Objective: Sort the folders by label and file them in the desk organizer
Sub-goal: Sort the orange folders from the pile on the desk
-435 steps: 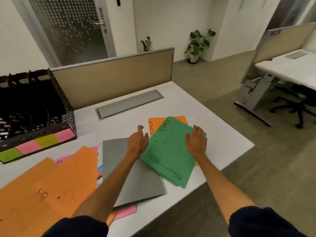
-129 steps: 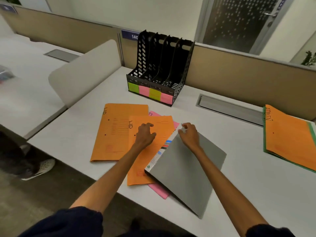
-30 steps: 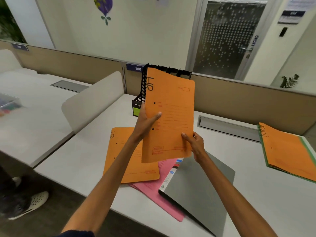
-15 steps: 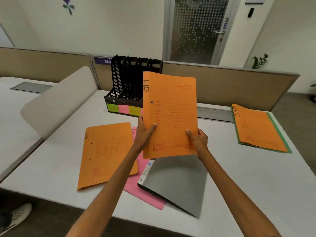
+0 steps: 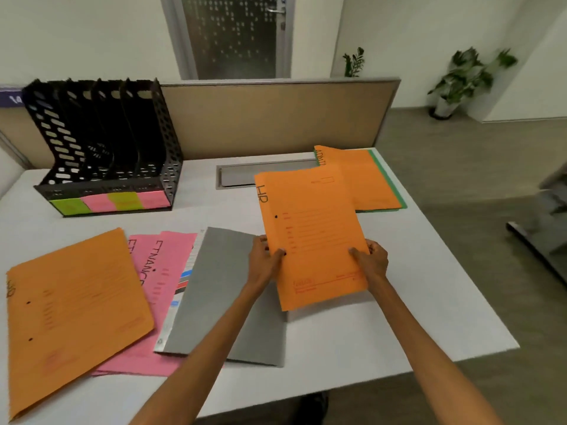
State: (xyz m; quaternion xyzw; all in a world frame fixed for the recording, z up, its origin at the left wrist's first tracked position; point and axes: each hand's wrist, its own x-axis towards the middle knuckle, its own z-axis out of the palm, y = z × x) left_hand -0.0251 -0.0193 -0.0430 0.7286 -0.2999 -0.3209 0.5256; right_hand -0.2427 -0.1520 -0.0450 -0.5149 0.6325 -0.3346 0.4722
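Both hands hold an orange paper folder marked "HR" (image 5: 313,237) tilted up off the right half of the white desk (image 5: 352,332). The left hand (image 5: 264,262) grips its left edge and the right hand (image 5: 372,260) its right edge, each with the thumb on the front and the fingers (image 5: 376,247) clamped behind. Under the left forearm lies a grey card folder (image 5: 221,286), overlapping a pink folder lettered "FINANCE" (image 5: 156,265). A second orange folder (image 5: 76,308) lies flat at the desk's left and covers the pink folder's left side. At the far right corner an orange folder marked "ADMIN" (image 5: 365,179) rests on a green folder (image 5: 388,179). A black perforated plastic desk organizer (image 5: 101,142) stands at the back left against the tan partition (image 5: 276,118), with green and pink sticky notes (image 5: 110,202) along its front base.
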